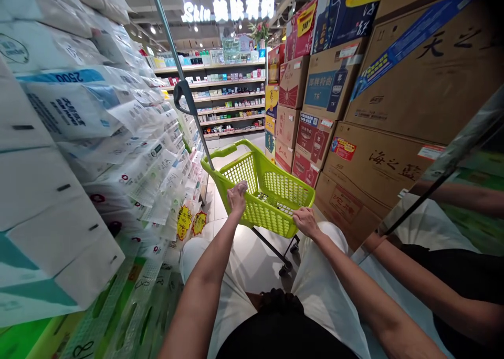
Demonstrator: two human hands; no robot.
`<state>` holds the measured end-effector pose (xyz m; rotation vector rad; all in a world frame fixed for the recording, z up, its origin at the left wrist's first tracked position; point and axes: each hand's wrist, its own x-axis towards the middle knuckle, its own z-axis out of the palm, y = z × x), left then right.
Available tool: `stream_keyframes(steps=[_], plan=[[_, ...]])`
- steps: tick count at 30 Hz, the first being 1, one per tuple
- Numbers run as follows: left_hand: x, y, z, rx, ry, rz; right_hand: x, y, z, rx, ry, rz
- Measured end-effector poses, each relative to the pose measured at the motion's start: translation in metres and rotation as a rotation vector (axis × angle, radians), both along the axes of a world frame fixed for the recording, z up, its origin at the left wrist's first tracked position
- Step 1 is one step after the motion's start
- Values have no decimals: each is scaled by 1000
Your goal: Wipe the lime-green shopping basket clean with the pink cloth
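Note:
A lime-green wheeled shopping basket (275, 188) stands in the aisle in front of me, with a long grey pull handle (184, 97) rising from its far left side. My left hand (237, 196) is closed over the near left rim of the basket. My right hand (304, 221) grips the near right corner of the rim. A few small items lie at the bottom of the basket, too small to name.
Stacked packs of tissue paper (90, 117) wall the left side. Piled cardboard cartons (378, 102) line the right. Shelves of small bottles and boxes (230, 94) close the aisle's far end. A shiny surface (444, 233) at right mirrors my arm.

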<state>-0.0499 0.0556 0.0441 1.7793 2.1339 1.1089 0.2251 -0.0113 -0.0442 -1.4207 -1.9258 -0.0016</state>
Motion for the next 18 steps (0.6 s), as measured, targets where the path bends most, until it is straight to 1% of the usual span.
stream_keyframes(steps=[1,4,6,7,10,11,12,15,16,17,18], plan=[[2,-1,-4,1,-1,-18,-6,-1,2,3,-29,-39],[12,-8,-15,-10,58,-164,-27,-8,7,41,-78,-114],[10,-8,-14,-20,103,-224,-37,-13,9,73,-96,-127],[5,-5,-10,-26,109,-212,-41,-16,10,85,-104,-133],[-13,9,7,-20,62,-60,-54,-18,14,89,-122,-172],[-16,13,10,-9,47,-30,-60,-17,15,83,-130,-186],[-19,15,11,6,45,-40,-68,-15,17,75,-138,-197],[-20,16,5,50,103,-213,-95,-4,24,61,-155,-193],[-21,16,3,58,120,-244,-104,1,27,66,-158,-181],[-24,16,1,60,125,-232,-111,4,29,77,-162,-169],[-28,18,1,60,121,-187,-116,8,30,91,-166,-160]])
